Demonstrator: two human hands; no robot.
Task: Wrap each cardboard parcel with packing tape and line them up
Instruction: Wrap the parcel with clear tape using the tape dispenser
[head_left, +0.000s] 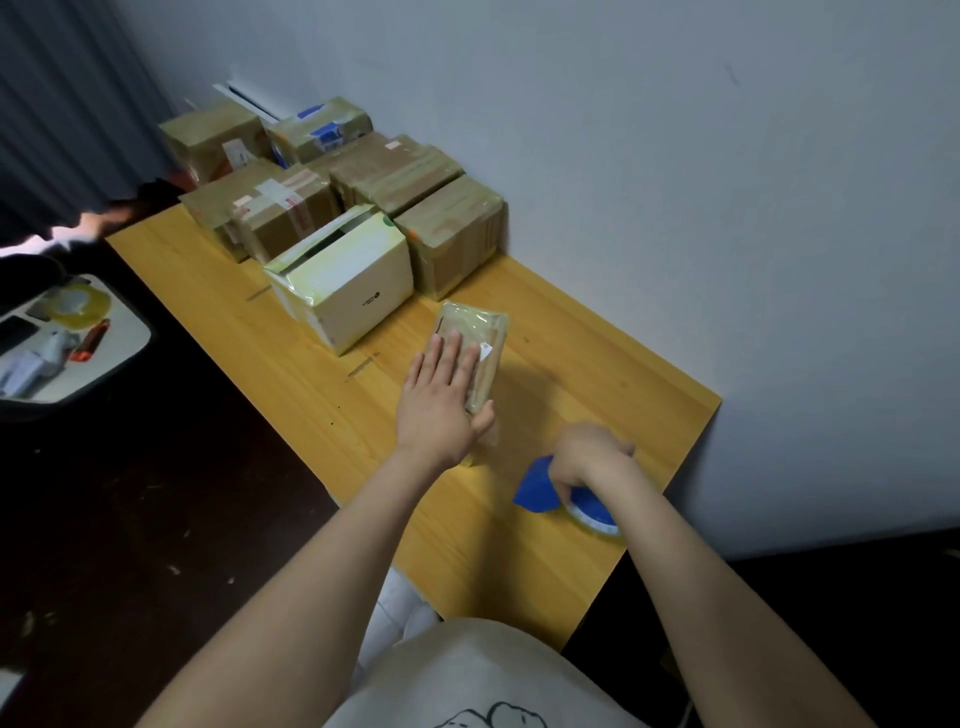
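Observation:
A small flat cardboard parcel, shiny with clear tape, lies on the wooden table. My left hand rests flat on its near left part, fingers straight, thumb against its near end. To the right, my right hand grips a blue tape dispenser that sits on the table. A strip of clear tape seems to run from the parcel's near end toward the dispenser. Several taped brown parcels stand grouped at the far end, with a pale yellow-white box in front of them.
The table's right side meets a grey wall. On the left stands a low grey surface with a spare tape roll, an orange cutter and a phone. The floor around is dark.

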